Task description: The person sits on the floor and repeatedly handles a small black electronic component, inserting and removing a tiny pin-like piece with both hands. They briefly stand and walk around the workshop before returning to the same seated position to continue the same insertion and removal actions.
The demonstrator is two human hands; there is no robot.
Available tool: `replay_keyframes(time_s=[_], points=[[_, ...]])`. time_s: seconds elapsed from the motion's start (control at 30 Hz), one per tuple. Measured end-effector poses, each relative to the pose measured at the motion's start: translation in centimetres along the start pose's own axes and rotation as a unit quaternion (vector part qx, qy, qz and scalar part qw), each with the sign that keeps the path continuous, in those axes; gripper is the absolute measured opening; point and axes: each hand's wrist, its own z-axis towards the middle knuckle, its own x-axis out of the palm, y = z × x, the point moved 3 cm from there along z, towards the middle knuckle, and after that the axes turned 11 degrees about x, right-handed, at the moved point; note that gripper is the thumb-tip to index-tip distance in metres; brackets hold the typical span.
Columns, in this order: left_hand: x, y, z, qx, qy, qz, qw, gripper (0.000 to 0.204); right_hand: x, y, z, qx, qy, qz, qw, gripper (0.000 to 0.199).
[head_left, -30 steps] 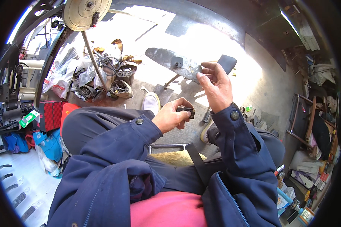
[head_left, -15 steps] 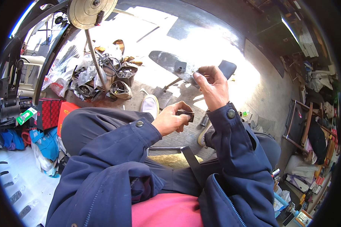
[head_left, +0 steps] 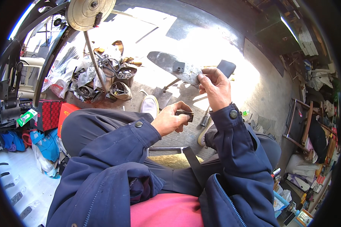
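Counted in view: two hands, the left hand (head_left: 170, 122) and the right hand (head_left: 217, 87). One flat grey metal plate (head_left: 174, 66), one small dark block (head_left: 184, 114), two white shoes (head_left: 150, 104), one round metal disc (head_left: 90, 11), one red chequered box (head_left: 49, 114), one wooden chair frame (head_left: 303, 125).

Navy sleeves (head_left: 113, 151), pink shirt (head_left: 166, 212), red-black checked box (head_left: 49, 113).

Ahead of my right hand (head_left: 215, 87), beyond the metal blade (head_left: 174, 67) it grips, sunlit floor lies open. Left of my left hand (head_left: 170, 121), a white shoe (head_left: 149, 104) and heaped scrap parts (head_left: 102, 81) block passage; my knees crowd below.
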Motion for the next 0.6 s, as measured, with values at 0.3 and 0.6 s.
replay_keyframes(time_s=[0.3,0.6], points=[[-0.1,-0.1,0.1,0.000,0.009,-0.008,1.000,0.028,-1.6,-0.3,-0.7,0.025,0.031,0.048,0.998,0.020],[0.3,0.0,0.5,-0.014,0.022,-0.034,0.999,0.028,-3.3,-2.3,-4.1,0.124,0.081,0.072,0.986,0.016]])
